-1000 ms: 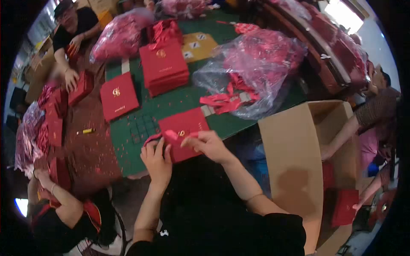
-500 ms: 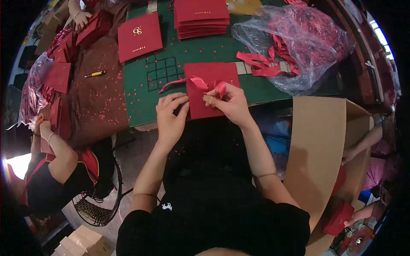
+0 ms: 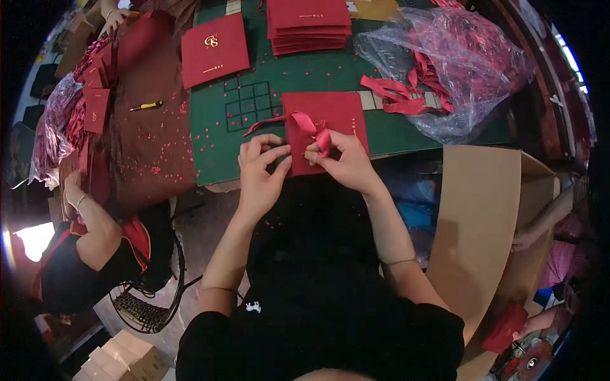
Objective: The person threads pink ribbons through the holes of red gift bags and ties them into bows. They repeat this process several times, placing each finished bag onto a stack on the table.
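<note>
Red satin ribbon point(image 3: 304, 120) is being pinched into a loop by the closed fingers of the right hand point(image 3: 348, 164). The left hand point(image 3: 262, 173) is resting half-open fingers on the red card cover point(image 3: 337, 108), which is lying at the table point(image 3: 213, 155) edge. The ribbon is probably handling as light, soft and slippery, best gripped near the loop, and the cover as stiffer.

packing workshop: stacked red folders point(image 3: 309, 24), bagged ribbons point(image 3: 457, 57), cardboard carton point(image 3: 489, 228), workers around table point(image 3: 210, 146).
</note>
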### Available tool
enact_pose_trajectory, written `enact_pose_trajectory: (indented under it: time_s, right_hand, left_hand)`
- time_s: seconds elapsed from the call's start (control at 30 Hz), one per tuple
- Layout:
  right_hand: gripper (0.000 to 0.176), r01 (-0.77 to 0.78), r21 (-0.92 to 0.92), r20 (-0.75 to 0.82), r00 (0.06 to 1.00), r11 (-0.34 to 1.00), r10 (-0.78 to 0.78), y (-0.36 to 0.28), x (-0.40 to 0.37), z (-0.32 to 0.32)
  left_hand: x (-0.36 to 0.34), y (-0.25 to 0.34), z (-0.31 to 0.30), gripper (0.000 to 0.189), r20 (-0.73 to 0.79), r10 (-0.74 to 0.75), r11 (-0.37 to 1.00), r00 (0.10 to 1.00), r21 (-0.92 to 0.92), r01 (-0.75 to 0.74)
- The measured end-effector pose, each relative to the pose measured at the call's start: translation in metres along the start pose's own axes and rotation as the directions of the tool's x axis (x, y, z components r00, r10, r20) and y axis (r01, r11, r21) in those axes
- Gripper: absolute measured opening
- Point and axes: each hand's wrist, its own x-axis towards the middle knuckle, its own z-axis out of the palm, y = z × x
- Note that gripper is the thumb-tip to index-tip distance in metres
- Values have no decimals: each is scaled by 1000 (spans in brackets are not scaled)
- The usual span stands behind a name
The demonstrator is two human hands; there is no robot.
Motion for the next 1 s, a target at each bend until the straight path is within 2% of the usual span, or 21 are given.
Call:
enact_pose_trajectory:
  time_s: [0.1, 0.23, 0.3, 0.33, 0.37, 0.43, 0.47, 0.53, 0.57, 0.6, 0.63, 0.67, 0.73, 0.77, 0.83, 0.9, 0.93, 0.97, 1.0]
  right_hand:
    - [10, -45, -69, -64, 997, 997, 40, -5, 1, 5]
    - [11, -5, -161, -67, 998, 987, -6, 6, 2, 7]
    - [12, 115, -417, -53, 987, 902, -150, 5, 3, 9]
    - [13, 187, -495, -33, 972, 849, -233, 0, 3, 9]
    - [13, 196, -497, -31, 970, 845, -243, -4, 3, 9]
    - [14, 103, -507, 20, 994, 856, -108, -11, 3, 8]
    - [17, 133, -459, 38, 991, 878, -130, -7, 5, 7]
    - [17, 24, -280, 0, 1000, 960, -25, -4, 4, 8]
    - [12, -2, -268, -5, 1000, 963, 1, -9, 6, 9]
    - [8, -26, -254, 4, 1000, 967, 28, -10, 4, 8]
    - [12, -49, -209, -23, 999, 977, 45, -2, 2, 7]
    - [17, -77, -165, -28, 997, 983, 73, 9, 2, 6]
    - [13, -110, -245, -15, 994, 963, 110, -4, 3, 4]
    - [12, -128, -181, 0, 991, 975, 131, -9, 4, 5]
    - [9, -144, -97, 16, 989, 985, 147, -7, 3, 8]
    - [11, -168, -54, 37, 985, 984, 170, -2, 4, 8]
    - [11, -160, -53, 45, 986, 986, 162, 0, 4, 7]
    - [10, -162, -12, 67, 984, 987, 163, -1, 3, 6]
    - [10, -166, 30, 90, 983, 986, 162, -3, 3, 5]
  left_hand:
    - [0, 0, 1, 26, -9, 54, 997, 999, 55, -53]
    - [0, 2, 0, 24, -12, 67, 995, 998, 78, -65]
    - [0, 2, 1, 21, -8, 81, 993, 997, 84, -80]
    - [-2, 1, 1, 18, 5, 83, 995, 997, 58, -83]
    - [-2, 1, 1, 18, -3, 90, 994, 996, 61, -89]
    - [-3, 3, 2, 16, 17, 72, 995, 997, 65, -73]
    - [-2, 6, 1, 17, 11, 109, 991, 994, 79, -109]
    - [-3, 7, -1, 17, -9, 117, 992, 993, 51, -116]
    - [-2, -1, 3, 17, -3, 138, 984, 990, 110, -137]
    - [-2, -1, 2, 16, -19, 155, 984, 988, 87, -153]
    - [-2, 2, 2, 18, -9, 139, 986, 990, 91, -138]
    - [-2, -6, 5, 20, -31, 193, 980, 981, 61, -191]
    - [-3, -9, 9, 20, -54, 235, 971, 971, 62, -231]
    - [-3, -10, 8, 19, -59, 239, 971, 969, 2, -239]
    - [-5, -8, 4, 16, 33, 173, 985, 984, -16, -173]
    - [-4, -9, 9, 15, -53, 263, 961, 963, -70, -266]
    - [-5, -9, 10, 14, -9, 267, 963, 964, 28, -266]
    - [-4, -10, 10, 14, -15, 270, 963, 963, 34, -269]
    - [-2, -10, 10, 14, 8, 333, 942, 943, 51, -333]
